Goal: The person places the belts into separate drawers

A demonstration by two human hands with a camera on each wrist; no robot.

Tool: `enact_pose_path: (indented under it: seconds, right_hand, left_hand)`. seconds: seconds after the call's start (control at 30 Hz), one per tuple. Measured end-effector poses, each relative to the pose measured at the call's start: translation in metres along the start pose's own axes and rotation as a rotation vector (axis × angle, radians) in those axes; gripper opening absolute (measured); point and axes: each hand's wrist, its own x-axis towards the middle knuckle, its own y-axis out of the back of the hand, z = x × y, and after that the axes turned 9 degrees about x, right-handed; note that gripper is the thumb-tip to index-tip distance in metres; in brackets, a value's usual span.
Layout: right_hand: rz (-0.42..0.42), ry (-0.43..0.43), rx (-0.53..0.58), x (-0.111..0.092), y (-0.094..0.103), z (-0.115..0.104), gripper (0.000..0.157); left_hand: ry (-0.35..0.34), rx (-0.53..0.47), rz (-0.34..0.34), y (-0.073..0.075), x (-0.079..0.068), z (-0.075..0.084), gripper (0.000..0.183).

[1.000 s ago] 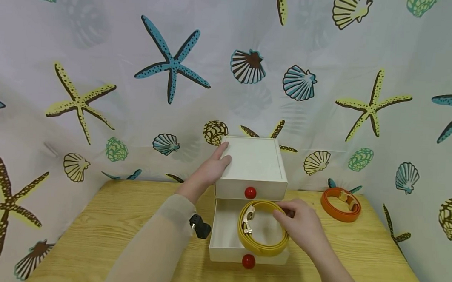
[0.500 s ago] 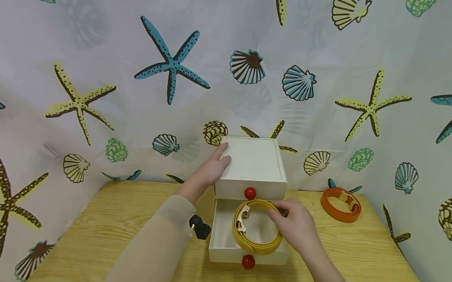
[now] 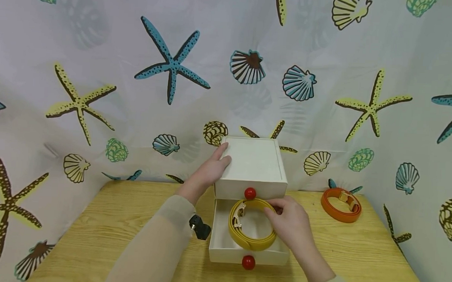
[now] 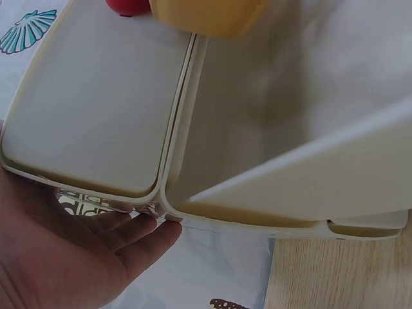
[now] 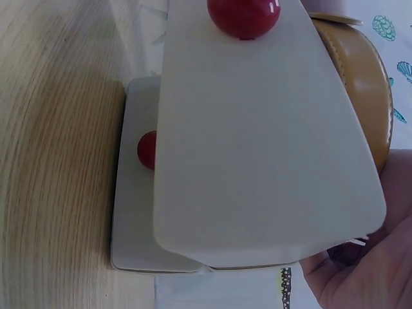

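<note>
A white drawer cabinet (image 3: 253, 157) stands at the back middle of the table. A lower drawer (image 3: 227, 255) with a red knob is pulled out toward me. My left hand (image 3: 211, 165) rests on the cabinet's left side, thumb at the top edge; in the left wrist view its fingers (image 4: 145, 248) lie extended along the side wall. My right hand (image 3: 292, 221) pinches the right side of a coiled yellow belt (image 3: 259, 245), over the pulled-out drawer. The belt's gold buckle (image 3: 238, 214) is on the coil's left side. Fingertips inside the coil are partly hidden.
A coiled orange belt (image 3: 335, 212) lies at the table's back right. The upper drawer is closed, with a red knob (image 3: 250, 193). Another knob (image 5: 147, 150) shows below the pulled-out drawer in the right wrist view. A patterned curtain (image 3: 196, 114) hangs behind the wooden table (image 3: 121, 229).
My right hand has moved left with the yellow belt, bringing the coil from the drawer's right side to over its middle. The left hand and the cabinet have stayed put.
</note>
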Motion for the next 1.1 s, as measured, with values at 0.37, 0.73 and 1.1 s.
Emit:
enact_pose_path:
  seconds: [0.37, 0.73, 1.1]
  right_hand:
    - [0.032, 0.016, -0.004, 0.0031, -0.0071, 0.0021, 0.017]
    - [0.04, 0.067, -0.042, 0.001, -0.0077, 0.0037, 0.015]
    - [-0.026, 0.087, -0.149, 0.003, -0.0072, -0.0001, 0.016]
  left_hand:
    - [-0.003, 0.01, 0.004, 0.0005, 0.0004, -0.0004, 0.067]
    - [-0.007, 0.001, -0.001, -0.0008, 0.0026, -0.0025, 0.067]
    - [-0.004, -0.005, 0.003, -0.0004, -0.0001, 0.0001, 0.067]
